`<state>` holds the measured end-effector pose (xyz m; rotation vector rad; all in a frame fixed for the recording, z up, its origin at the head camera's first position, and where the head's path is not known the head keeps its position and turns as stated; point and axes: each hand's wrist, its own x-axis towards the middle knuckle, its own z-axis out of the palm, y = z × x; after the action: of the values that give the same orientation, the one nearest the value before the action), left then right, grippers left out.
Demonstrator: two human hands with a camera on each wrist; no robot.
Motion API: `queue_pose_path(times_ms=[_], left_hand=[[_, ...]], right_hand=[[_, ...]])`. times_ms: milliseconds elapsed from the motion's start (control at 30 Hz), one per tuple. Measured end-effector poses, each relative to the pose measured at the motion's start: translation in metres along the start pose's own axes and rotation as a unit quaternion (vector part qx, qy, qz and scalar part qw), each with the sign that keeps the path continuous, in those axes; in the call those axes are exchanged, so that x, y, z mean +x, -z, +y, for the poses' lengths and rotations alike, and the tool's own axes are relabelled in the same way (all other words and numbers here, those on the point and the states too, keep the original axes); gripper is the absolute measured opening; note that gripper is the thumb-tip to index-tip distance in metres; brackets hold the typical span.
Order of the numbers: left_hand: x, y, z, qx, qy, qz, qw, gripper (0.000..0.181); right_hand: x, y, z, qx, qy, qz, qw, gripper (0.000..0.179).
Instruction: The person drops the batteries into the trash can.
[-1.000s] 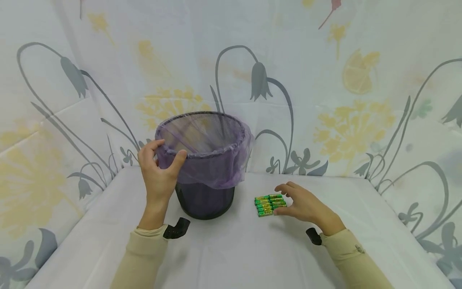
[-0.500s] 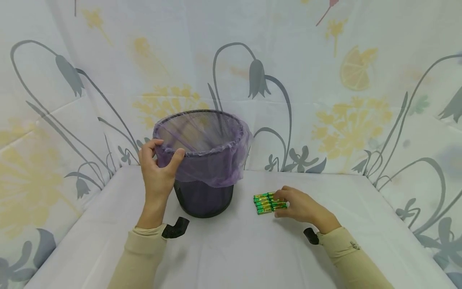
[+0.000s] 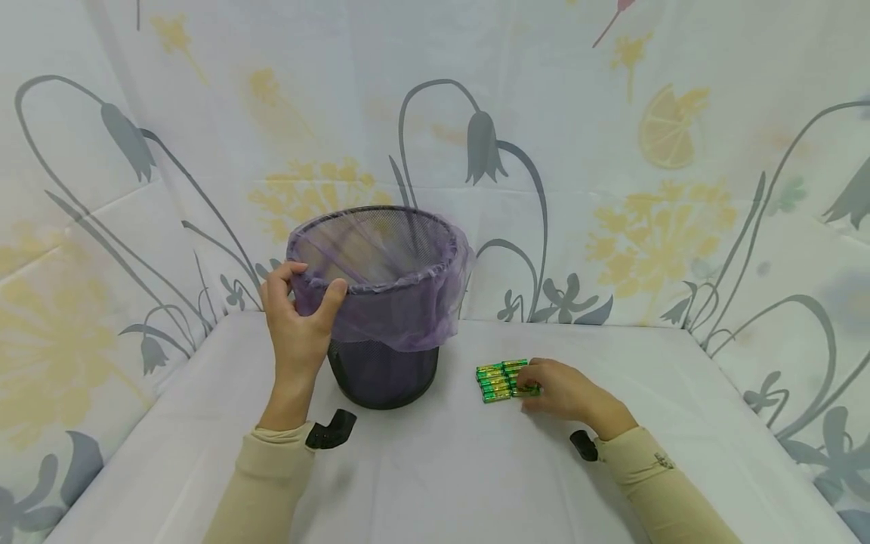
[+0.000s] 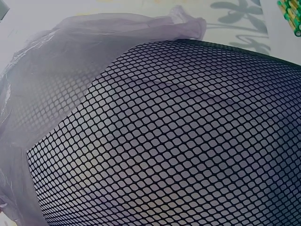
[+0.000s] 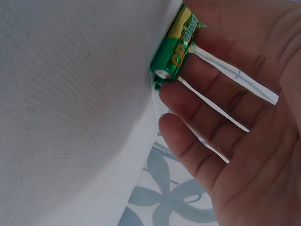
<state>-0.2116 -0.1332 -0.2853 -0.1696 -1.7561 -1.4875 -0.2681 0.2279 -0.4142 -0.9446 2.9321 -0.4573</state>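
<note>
In the head view, a black mesh wastebasket (image 3: pixel 384 378) stands upright, with a thin purple bin liner (image 3: pixel 387 325) folded over its rim. My left hand (image 3: pixel 299 332) grips the rim on the near left side, thumb and fingertips over the liner. Mesh and liner fill the left wrist view, without the hand. To the right, green and gold batteries (image 3: pixel 495 384) lie side by side in two columns. My right hand (image 3: pixel 560 389) is at the right column, its curled fingers and thumb pinching a battery (image 5: pixel 176 47). The right wrist view shows fingertips against that battery's side.
Beneath everything is a white-covered table (image 3: pixel 448 476). A white cloth backdrop (image 3: pixel 578 249) printed with grey and yellow flowers rises behind it and at both sides. Black wrist camera mounts (image 3: pixel 331 429) stick out at both cuffs.
My right hand has drawn its fingers and thumb together over the right column of batteries. My left hand keeps its place on the wastebasket rim; the head view has shifted slightly.
</note>
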Motion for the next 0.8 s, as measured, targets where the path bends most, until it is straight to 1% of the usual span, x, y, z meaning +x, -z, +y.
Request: queue_pose_path(times_ms=[133,267,433,700,800], left_hand=[[-0.0002,-0.0001,-0.0008,0.004,-0.006,0.002,1.0,0.048],[-0.0005,0.0001,-0.0013,0.006,-0.008,0.003,0.9999,0.047],[0.0001,0.0002,-0.0008,0.002,-0.009,0.001,1.0,0.049],[-0.0005,0.0001,-0.001,0.003,-0.017,0.004,0.9998,0.048],[-0.0009,-0.0001,-0.0011,0.002,-0.015,0.003,0.9999,0.049]], right_hand=[[-0.0001,-0.0006,0.0012,0.032,-0.006,-0.015,0.9993,0.023],[0.0007,-0.0024,0.0021,0.069,0.006,-0.026,0.9972,0.024],[0.0008,-0.0035,0.0021,0.078,0.019,-0.031,0.9963,0.024],[-0.0001,-0.0018,-0.0016,0.087,0.007,-0.047,0.9951,0.024],[-0.0011,-0.0019,-0.0018,0.087,0.003,-0.05,0.9949,0.023]])
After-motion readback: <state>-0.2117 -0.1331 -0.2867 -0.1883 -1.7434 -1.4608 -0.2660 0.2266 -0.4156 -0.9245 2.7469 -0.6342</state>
